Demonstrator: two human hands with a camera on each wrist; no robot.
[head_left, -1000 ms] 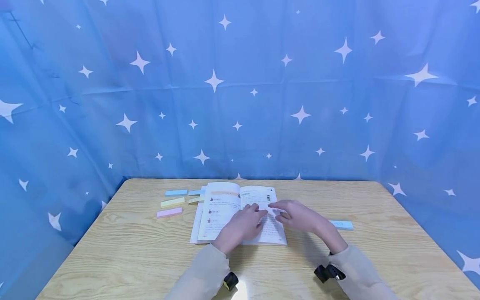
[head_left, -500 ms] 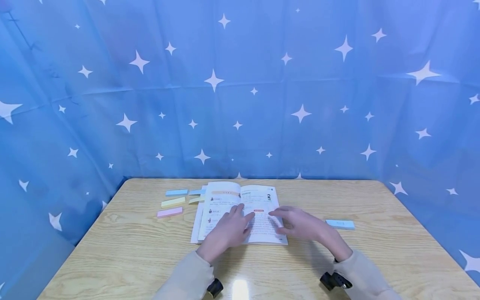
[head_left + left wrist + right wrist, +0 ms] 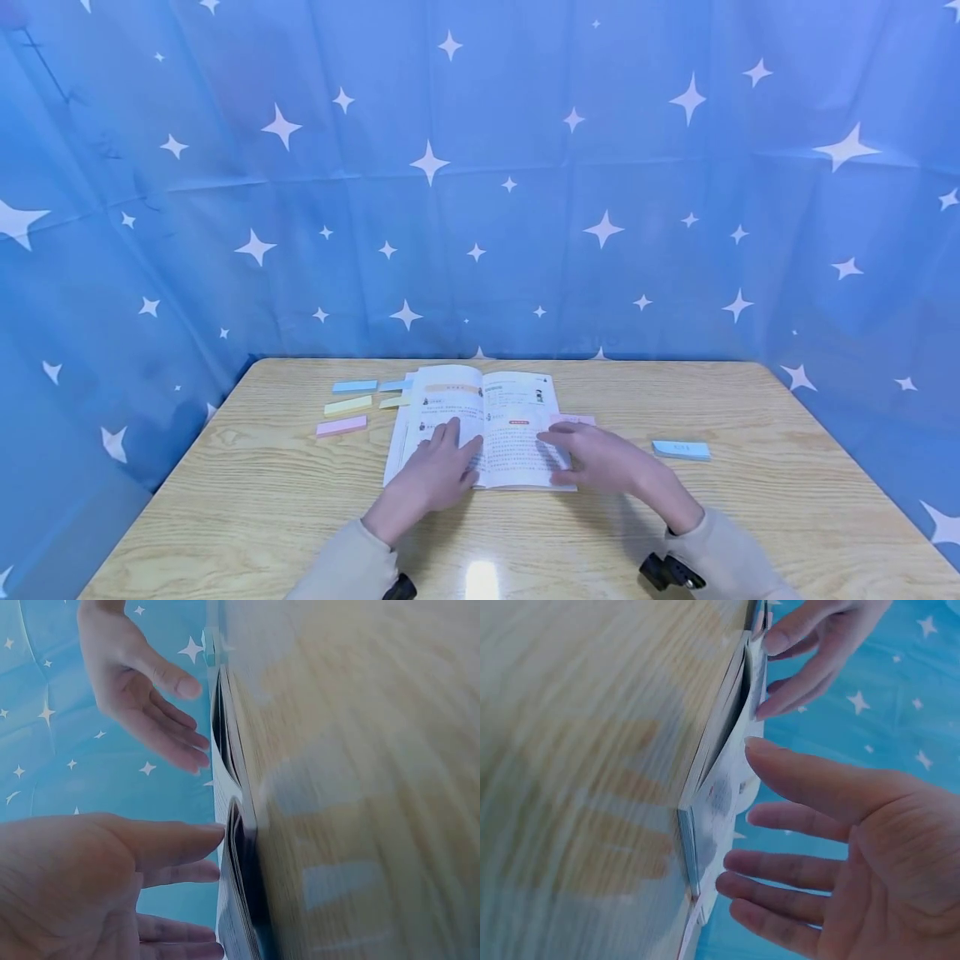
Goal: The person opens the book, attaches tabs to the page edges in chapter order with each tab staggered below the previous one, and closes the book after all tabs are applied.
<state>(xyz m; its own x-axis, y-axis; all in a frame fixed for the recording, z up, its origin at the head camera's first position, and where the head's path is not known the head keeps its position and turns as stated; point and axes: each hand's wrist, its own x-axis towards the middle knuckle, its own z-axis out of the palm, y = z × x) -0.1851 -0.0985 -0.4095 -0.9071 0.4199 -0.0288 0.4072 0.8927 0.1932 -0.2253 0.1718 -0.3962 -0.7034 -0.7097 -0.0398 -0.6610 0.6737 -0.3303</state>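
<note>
An open book [image 3: 517,393] with printed pages lies flat on the wooden table. My left hand [image 3: 431,473] is over the lower part of its left page, fingers extended and spread. My right hand [image 3: 606,458] reaches over the right page's outer edge, fingers loosely extended. Beside that hand, a pink sticky tab [image 3: 573,419] sticks out from the book's right edge. The left wrist view shows the thumb of my left hand [image 3: 82,877] right at the book's page edges [image 3: 238,877]. In the right wrist view, nothing is between the fingers of my right hand [image 3: 885,855].
Blue [image 3: 355,387], yellow [image 3: 348,406] and pink [image 3: 342,426] sticky-note pads lie left of the book. Blue [image 3: 396,386] and yellow [image 3: 394,402] tabs protrude from its left edge. Another blue pad [image 3: 681,450] lies to the right. A starry blue curtain [image 3: 480,208] hangs behind the table.
My left hand has moved left from the right page across to the left page. The right hand has shifted slightly, and the pink tab has come into view at the right edge.
</note>
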